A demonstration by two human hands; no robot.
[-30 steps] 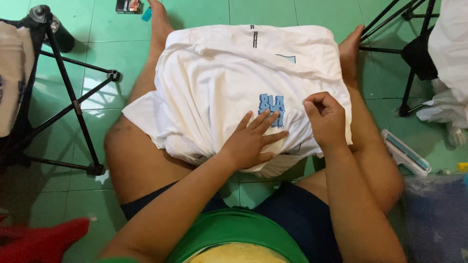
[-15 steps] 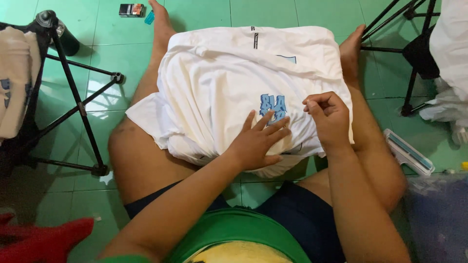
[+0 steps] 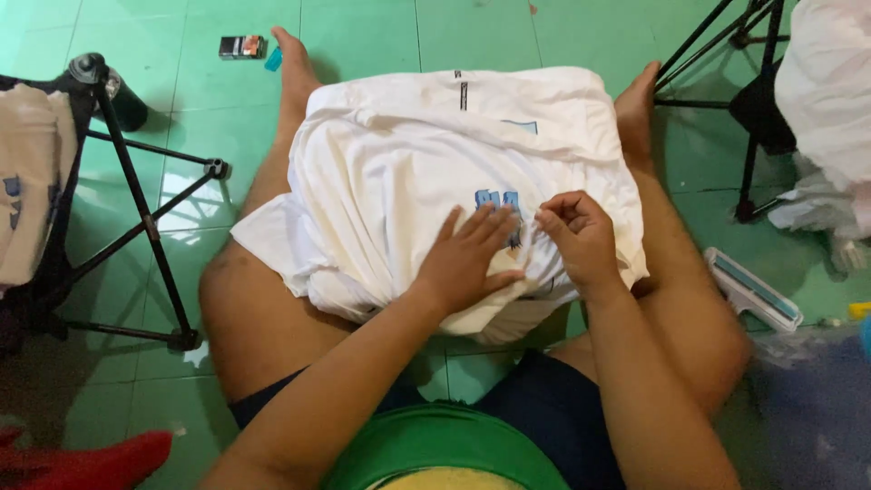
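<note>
The person sits on the green tiled floor point(image 3: 363, 36) with legs stretched out, and a white cotton garment point(image 3: 408, 172) with a small blue printed patch point(image 3: 497, 201) lies heaped over the lap in the middle of the frame; the patch sits just right of centre, between the two hands. The left hand point(image 3: 467, 259) lies flat on the cloth, fingers spread wide, its fingertips at the patch's lower edge; a second ago the same hand lay a little lower and further left, so it has crept up to pin the fabric right beside the print. The right hand point(image 3: 581, 238) has changed more; earlier it was a loose fist resting lower right on the cloth, and now it has risen level with the patch, the thumb and forefinger drawn narrowly together as if pinching something very small at the patch's right edge; what it pinches, if anything, I cannot make out. To my eye the work has moved from smoothing the cloth to close picking at the print itself, one hand holding the fabric taut while the other picks.

Around them nothing has stirred; a black folding metal stand point(image 3: 136, 200) fills the left of the frame with pale folded cloth point(image 3: 27, 191) hung on it, a small dark packet point(image 3: 241, 46) lies at upper left, and a white and teal flat tool point(image 3: 751, 290) rests on the tiles at lower right.
</note>
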